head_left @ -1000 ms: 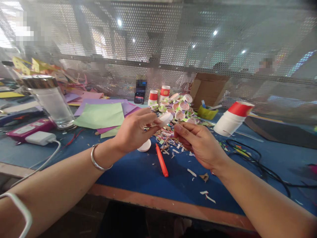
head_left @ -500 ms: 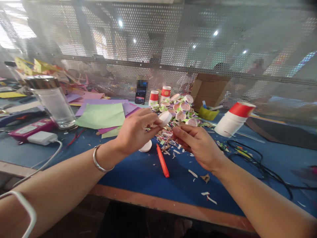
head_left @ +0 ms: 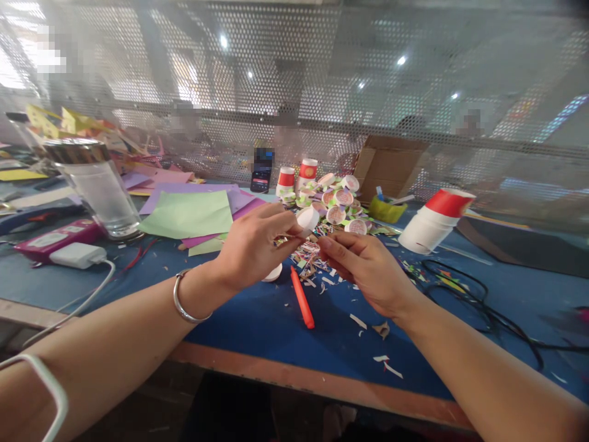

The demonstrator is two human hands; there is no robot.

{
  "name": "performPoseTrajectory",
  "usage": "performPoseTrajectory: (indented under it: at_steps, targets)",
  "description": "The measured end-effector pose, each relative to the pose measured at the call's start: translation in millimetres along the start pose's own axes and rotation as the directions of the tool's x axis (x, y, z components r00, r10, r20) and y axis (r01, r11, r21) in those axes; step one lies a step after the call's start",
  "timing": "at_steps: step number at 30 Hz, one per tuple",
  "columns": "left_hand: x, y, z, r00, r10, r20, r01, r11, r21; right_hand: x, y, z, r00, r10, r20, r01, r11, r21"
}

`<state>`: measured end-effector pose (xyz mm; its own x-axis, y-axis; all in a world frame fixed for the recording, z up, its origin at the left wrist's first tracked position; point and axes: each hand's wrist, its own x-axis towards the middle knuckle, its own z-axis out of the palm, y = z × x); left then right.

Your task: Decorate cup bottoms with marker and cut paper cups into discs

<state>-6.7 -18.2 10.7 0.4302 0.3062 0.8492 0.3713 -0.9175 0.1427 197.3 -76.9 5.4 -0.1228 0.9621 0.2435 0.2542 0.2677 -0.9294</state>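
My left hand [head_left: 264, 245], closed in a pinch, holds a white round paper cup base [head_left: 307, 219] up off the table. My right hand [head_left: 363, 258] is closed too, thumb against fingers, right beside the lower edge of the cup base. Whatever sits between those fingertips is too small to make out. Below the hands an orange-red marker [head_left: 302, 299] lies on the blue table. Partly hidden behind my left hand is another white disc [head_left: 273, 272]. Paper scraps [head_left: 309, 264] lie under and behind my fingers.
Behind the hands is a heap of cup bases [head_left: 340, 199] with two red-white cups [head_left: 307, 172]. Stacked cups [head_left: 435, 222] lean at right, near black cables [head_left: 483, 307]. Coloured paper [head_left: 188, 215], a glass bottle [head_left: 99, 190] and a magenta box [head_left: 59, 239] occupy the left.
The cup base has turned slightly in my left hand and dipped a little. My right fingertips have come closer to it. The disc behind my left hand is more covered.
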Motion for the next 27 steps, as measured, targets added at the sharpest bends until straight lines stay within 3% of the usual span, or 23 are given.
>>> performPoseTrajectory:
  at_steps: [11, 14, 17, 19, 22, 27]
  targets:
    - [1, 2, -2.4, 0.993, 0.121, 0.009, -0.121, 0.981, 0.151, 0, 0, -1, 0.997, -0.065, 0.031, 0.066, 0.997, -0.038]
    - [2, 4, -3.1, 0.999, 0.054, -0.007, -0.053, 0.995, 0.087, 0, -2, -2, 0.997, -0.077, 0.021, 0.078, 0.995, -0.060]
    - [2, 3, -3.2, 0.993, -0.119, -0.017, 0.117, 0.988, -0.096, -1, -6, -4, 0.996, -0.088, 0.018, 0.090, 0.991, -0.094]
    - [3, 0, -2.1, 0.964, -0.264, 0.031, 0.264, 0.936, -0.233, -2, -9, -5, 0.994, -0.112, -0.007, 0.110, 0.987, -0.119]
    - [4, -4, 1.7, 0.882, -0.428, 0.195, 0.470, 0.800, -0.372, -2, -11, -5, 0.982, -0.172, -0.072, 0.161, 0.976, -0.146]
    - [4, 0, 8.1, 0.741, -0.482, 0.468, 0.672, 0.537, -0.510, -1, -7, -4, 0.973, -0.194, -0.124, 0.177, 0.975, -0.137]
